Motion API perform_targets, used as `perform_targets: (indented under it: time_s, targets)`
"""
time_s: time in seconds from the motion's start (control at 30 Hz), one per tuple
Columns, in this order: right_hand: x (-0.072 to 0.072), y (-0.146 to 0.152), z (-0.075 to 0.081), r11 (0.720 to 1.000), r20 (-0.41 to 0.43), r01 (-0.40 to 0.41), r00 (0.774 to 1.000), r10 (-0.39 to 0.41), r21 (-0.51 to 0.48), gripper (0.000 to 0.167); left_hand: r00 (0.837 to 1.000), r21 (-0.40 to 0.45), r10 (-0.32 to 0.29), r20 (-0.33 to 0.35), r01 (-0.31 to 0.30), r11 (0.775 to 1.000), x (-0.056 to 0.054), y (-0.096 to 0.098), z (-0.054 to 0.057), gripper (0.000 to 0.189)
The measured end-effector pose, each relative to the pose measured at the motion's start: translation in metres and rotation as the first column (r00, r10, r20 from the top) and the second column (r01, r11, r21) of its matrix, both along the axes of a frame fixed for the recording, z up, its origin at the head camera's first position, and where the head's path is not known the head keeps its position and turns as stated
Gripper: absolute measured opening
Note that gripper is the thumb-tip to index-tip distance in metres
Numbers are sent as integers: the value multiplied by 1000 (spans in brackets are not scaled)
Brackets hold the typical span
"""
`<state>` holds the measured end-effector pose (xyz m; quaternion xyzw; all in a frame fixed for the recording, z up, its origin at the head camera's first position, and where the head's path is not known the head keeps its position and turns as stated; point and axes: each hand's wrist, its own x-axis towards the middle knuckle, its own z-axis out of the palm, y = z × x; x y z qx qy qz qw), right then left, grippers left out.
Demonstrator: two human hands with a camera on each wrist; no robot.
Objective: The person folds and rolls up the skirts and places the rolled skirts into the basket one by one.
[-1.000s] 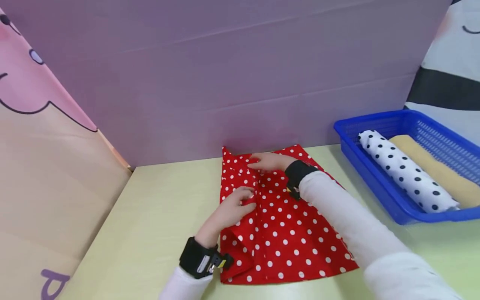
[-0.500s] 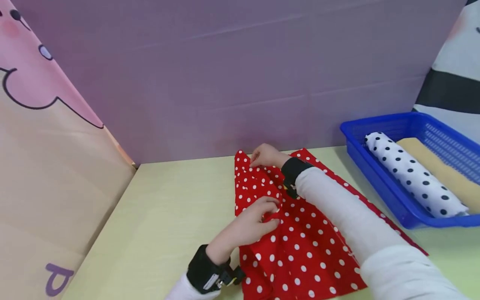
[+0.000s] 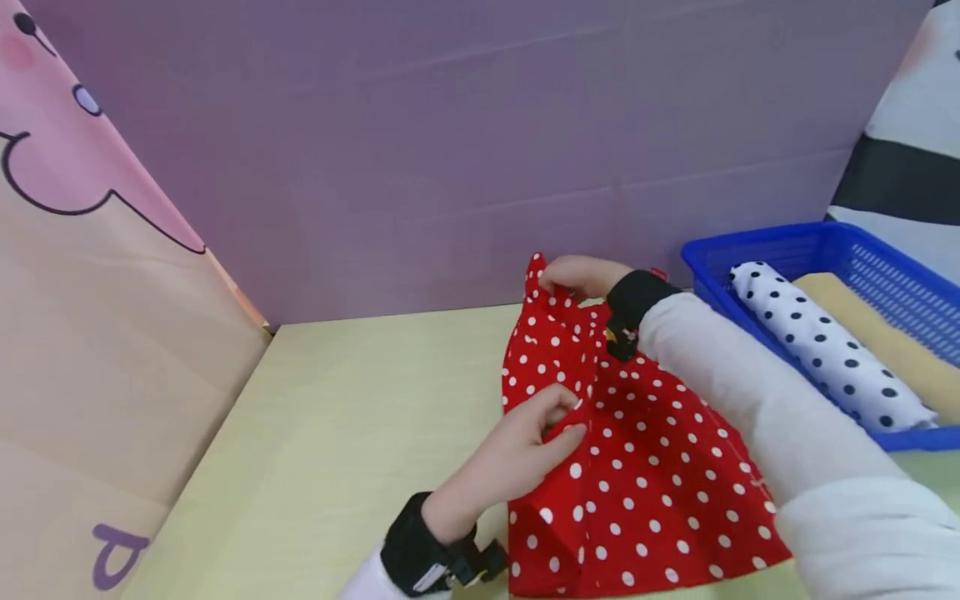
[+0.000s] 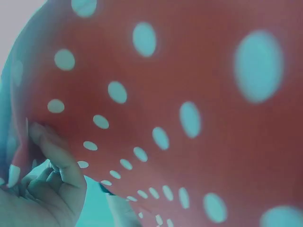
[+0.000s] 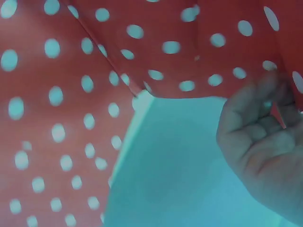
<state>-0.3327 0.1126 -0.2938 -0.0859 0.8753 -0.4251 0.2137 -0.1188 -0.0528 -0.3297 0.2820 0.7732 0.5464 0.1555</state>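
A red cloth with white polka dots point(image 3: 637, 492) lies on the table, its far end lifted and a fold running down its length. My right hand point(image 3: 581, 275) pinches the raised far edge; in the right wrist view the curled fingers point(image 5: 265, 109) hold that edge above the tabletop. My left hand point(image 3: 525, 450) is at the middle of the cloth's left side, its thumb and fingers gripping the fabric. Up close in the left wrist view, the dotted cloth fills most of the picture and the left thumb and index point(image 4: 59, 161) pinch a fold of it.
To the right stands a blue plastic basket point(image 3: 720, 283) holding a rolled white cloth with black dots point(image 3: 832, 350) and a rolled yellow cloth point(image 3: 862, 308). Behind the pale table point(image 3: 360, 400) rises a purple wall point(image 3: 420, 167). A printed panel point(image 3: 82, 333) borders the left.
Both hands have moved right along with the red cloth. The right hand has closed on its far edge and lifted it; the head view has shifted slightly.
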Motion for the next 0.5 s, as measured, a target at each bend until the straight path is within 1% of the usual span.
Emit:
perform_targets:
  time_s: [0.07, 0.13, 0.2, 0.27, 0.33, 0.4, 0.43, 0.47, 0.5]
  targets:
    - [1, 12, 10, 1000, 3, -3, 1000, 3, -22, 12, 999, -22, -15, -30, 14, 1000, 0, 10, 4, 28]
    - [3, 25, 17, 999, 18, -19, 1000, 19, -31, 17, 996, -55, -50, -80, 46, 997, 0, 21, 7, 37]
    - [4, 37, 21, 999, 36, -45, 998, 45, -7, 23, 985, -95, -108, -134, 96, 991, 0, 34, 7, 40]
    - [6, 50, 22, 997, 53, -68, 996, 66, 41, 30, 969, -146, -173, -178, 148, 978, 0, 48, 3, 34]
    - [5, 61, 17, 993, 57, -59, 997, 53, 106, 33, 954, -209, -228, -192, 187, 960, 0, 62, -3, 27]
    - [6, 70, 9, 975, 32, -36, 999, 29, 218, 34, 948, -284, -267, -176, 210, 935, -1, 76, -12, 21]
    - [4, 74, 2, 960, 16, -16, 1000, 12, 279, 33, 946, -325, -281, -158, 219, 920, -2, 83, -15, 21]
    - [1, 80, -7, 941, -4, -13, 1000, 15, 337, 30, 944, -369, -296, -143, 226, 902, -3, 90, -19, 23]
    - [-7, 88, -21, 910, -32, -18, 999, 34, 414, 27, 941, -411, -313, -132, 235, 881, -4, 96, -22, 25]
